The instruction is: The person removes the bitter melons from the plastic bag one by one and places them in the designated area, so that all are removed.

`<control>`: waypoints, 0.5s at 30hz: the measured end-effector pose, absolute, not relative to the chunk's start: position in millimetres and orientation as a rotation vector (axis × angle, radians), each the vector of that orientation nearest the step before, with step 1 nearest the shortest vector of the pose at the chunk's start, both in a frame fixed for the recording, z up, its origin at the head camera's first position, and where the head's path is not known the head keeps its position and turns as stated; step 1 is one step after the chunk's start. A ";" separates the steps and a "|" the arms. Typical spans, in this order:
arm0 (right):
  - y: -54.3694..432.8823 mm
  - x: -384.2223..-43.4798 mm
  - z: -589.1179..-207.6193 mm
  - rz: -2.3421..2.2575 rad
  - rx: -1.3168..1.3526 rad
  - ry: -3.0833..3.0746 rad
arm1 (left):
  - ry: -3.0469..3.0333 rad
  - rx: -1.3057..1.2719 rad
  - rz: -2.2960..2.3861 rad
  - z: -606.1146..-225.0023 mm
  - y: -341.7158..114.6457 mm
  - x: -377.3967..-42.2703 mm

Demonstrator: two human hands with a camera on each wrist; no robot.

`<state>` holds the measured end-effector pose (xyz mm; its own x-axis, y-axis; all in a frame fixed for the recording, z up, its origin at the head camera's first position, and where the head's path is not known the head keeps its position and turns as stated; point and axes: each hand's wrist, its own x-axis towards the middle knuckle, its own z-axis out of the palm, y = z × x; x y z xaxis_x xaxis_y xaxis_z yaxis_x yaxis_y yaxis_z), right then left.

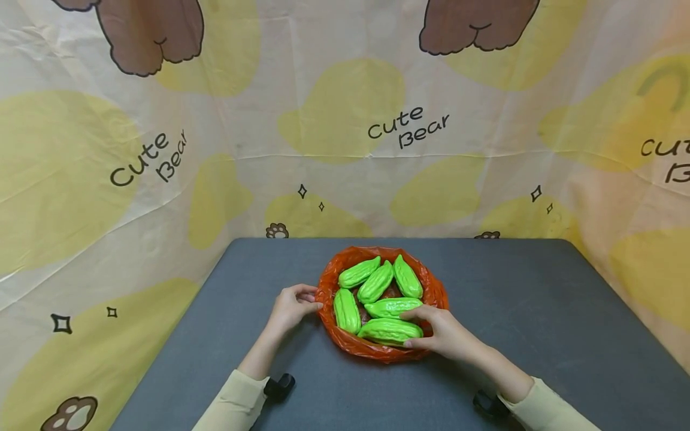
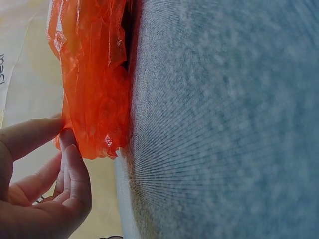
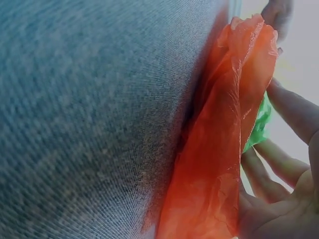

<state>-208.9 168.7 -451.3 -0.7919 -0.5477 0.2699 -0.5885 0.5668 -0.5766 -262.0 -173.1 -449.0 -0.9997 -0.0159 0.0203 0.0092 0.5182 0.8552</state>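
Head: L hand (image 1: 293,306) pinches red bag's (image 1: 438,293) L edge, R hand (image 1: 441,333) grips R end of nearest green gourd (image 1: 384,331), in bag's near side; L wrist: pinch visible; R wrist: bag hides most gourd, prob. pick/place step, next needs bag steady.

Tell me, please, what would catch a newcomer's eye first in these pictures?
Probably the six bright green vegetables, inside a crinkled orange-red plastic bag on the grey table. Next, the hands: the left hand pinches the bag's left edge, while the right hand holds the right end of the nearest vegetable. Behind the table, a yellow-patterned backdrop shows "Cute Bear".
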 end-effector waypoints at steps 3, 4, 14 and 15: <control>168.7 -208.2 -451.9 1.015 1.007 -2.723 | -2.713 0.006 -1.532 -448.8 -173.0 -261.7; 168.8 -207.8 -451.9 1.005 1.012 -2.725 | -2.713 0.006 -1.534 -448.8 -173.0 -261.6; 166.3 -206.0 -448.8 1.009 0.963 -2.837 | -2.700 -0.012 -1.550 -449.2 -173.9 -261.5; 166.1 -205.9 -448.7 1.008 0.961 -2.842 | -2.701 -0.014 -1.550 -449.4 -174.0 -261.4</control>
<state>-205.9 166.1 -448.7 -0.8155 -0.5526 0.1721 -0.5376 0.6131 -0.5789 -261.4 -174.0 -449.4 -0.9996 -0.0058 0.0283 0.0215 0.5046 0.8631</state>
